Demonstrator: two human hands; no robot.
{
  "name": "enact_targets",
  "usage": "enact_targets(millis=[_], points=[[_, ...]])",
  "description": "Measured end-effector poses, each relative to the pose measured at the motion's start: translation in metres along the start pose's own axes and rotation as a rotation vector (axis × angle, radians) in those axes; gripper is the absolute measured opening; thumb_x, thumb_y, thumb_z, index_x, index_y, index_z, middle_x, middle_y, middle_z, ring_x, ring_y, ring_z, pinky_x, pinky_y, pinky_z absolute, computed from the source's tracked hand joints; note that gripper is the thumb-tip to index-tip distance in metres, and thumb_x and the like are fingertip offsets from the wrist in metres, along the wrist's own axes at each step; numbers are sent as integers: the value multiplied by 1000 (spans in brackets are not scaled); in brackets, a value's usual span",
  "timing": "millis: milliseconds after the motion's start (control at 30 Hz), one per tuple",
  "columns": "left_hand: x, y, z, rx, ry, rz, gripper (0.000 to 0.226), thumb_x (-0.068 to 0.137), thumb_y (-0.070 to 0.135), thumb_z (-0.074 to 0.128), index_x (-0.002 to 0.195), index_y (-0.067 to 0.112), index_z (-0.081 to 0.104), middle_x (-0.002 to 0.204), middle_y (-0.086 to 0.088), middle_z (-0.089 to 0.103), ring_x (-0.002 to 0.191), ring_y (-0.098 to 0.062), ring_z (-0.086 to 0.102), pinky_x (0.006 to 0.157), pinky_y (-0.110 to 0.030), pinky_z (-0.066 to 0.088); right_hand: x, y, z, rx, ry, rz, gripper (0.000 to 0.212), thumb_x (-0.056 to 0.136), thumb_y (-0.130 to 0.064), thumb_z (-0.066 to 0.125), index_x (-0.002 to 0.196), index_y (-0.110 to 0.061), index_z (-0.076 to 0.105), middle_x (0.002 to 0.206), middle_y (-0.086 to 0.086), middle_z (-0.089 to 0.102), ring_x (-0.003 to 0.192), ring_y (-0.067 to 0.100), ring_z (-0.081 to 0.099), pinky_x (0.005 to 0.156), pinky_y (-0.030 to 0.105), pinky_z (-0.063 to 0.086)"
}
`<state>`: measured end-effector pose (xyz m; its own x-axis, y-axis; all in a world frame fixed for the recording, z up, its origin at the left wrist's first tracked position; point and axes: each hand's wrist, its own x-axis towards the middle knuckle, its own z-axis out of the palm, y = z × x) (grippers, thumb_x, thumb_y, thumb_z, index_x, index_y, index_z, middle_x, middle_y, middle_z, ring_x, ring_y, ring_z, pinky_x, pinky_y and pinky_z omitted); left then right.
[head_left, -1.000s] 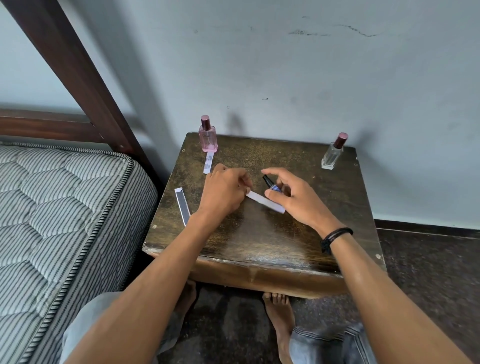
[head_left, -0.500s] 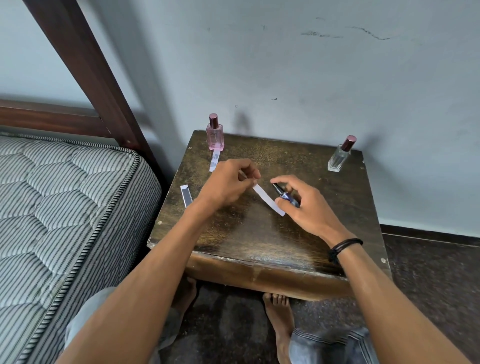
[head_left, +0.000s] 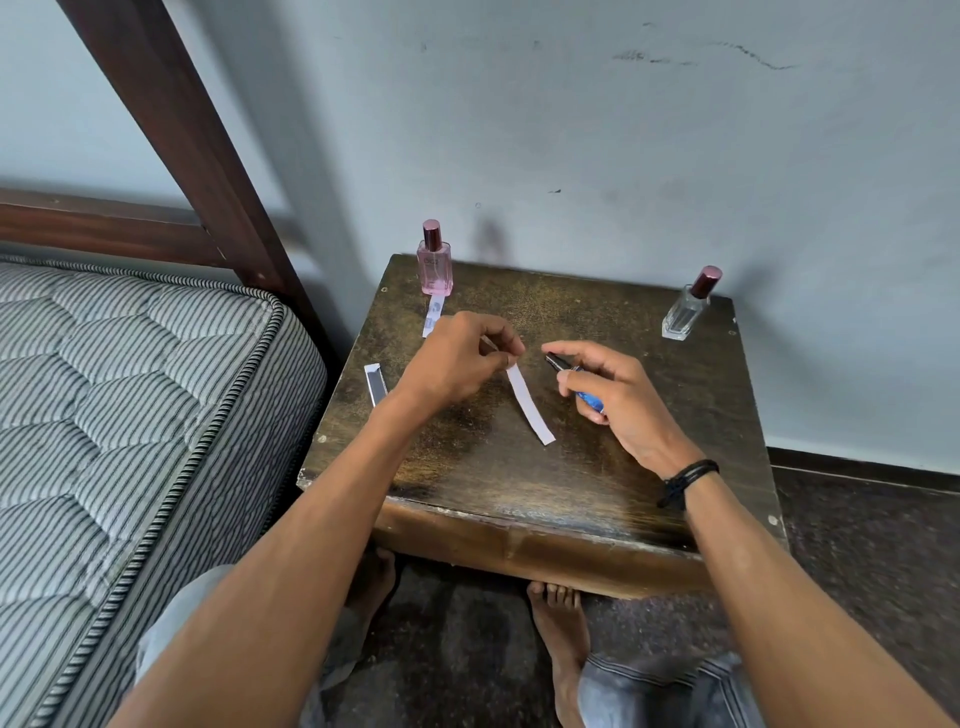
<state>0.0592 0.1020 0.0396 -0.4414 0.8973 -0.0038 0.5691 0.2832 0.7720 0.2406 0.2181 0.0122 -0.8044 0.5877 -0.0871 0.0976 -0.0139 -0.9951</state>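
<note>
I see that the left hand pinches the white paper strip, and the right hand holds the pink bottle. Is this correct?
Not quite. The left hand does pinch the white paper strip, but the right hand holds a small blue tube; the head view shows the pink bottle standing untouched.

I see a white strip (head_left: 530, 405), a blue vial (head_left: 589, 401) with a black cap, a pink bottle (head_left: 435, 273) capped maroon, a mottled dark brown desk (head_left: 519, 493), and a grey-and-white striped mattress (head_left: 130, 389).
</note>
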Motion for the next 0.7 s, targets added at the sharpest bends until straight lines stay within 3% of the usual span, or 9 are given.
enact_targets(millis=[133,200,300,367,500,600,700], points=[[0,0,0,1,1,0,12,90,8,73,90,19,76,84,10,71,74,1,66,71,-6,50,-1,2,-4,-31,-55,25,35,98,-5,62,130,-17,66,88,10,58,53,16,39,47,21,33],[0,-1,0,-3,9,-4,11,90,9,73,91,19,77,83,11,71,75,1,65,70,-5,50,-2,3,-5,-162,-65,-5,35,97,-12,66,130,-24,65,96,6,59,56,14,44,54,23,37],[0,-1,0,0,13,-2,9,90,10,74,92,18,77,86,8,72,78,-4,67,71,-8,51,-4,4,-1,-484,-42,-61,31,96,-24,70,124,-35,66,105,-5,62,83,4,59,74,17,42],[0,-1,0,-1,9,0,9,90,11,74,92,19,76,87,8,73,80,-4,68,73,-9,52,-7,4,8,-576,-5,-125,26,97,-25,67,121,-34,66,104,-13,62,95,4,60,78,11,42],[0,-2,1,4,10,7,11,88,10,75,91,21,76,83,12,71,75,2,64,71,-7,49,-9,7,26,-743,69,-254,23,97,-23,58,119,-30,64,90,-27,56,79,-1,56,65,17,41],[1,-3,2,3,16,3,11,87,10,76,90,21,77,84,10,73,77,0,66,76,-14,53,-8,8,30,-845,110,-292,24,97,-28,51,120,-29,60,93,-17,59,69,7,51,60,28,39],[1,-3,2,-5,17,-10,12,87,10,76,90,21,76,84,10,73,81,-4,67,81,-22,57,-9,7,33,-936,87,-319,41,93,-45,34,120,-26,58,102,-10,65,65,10,51,58,30,38]])
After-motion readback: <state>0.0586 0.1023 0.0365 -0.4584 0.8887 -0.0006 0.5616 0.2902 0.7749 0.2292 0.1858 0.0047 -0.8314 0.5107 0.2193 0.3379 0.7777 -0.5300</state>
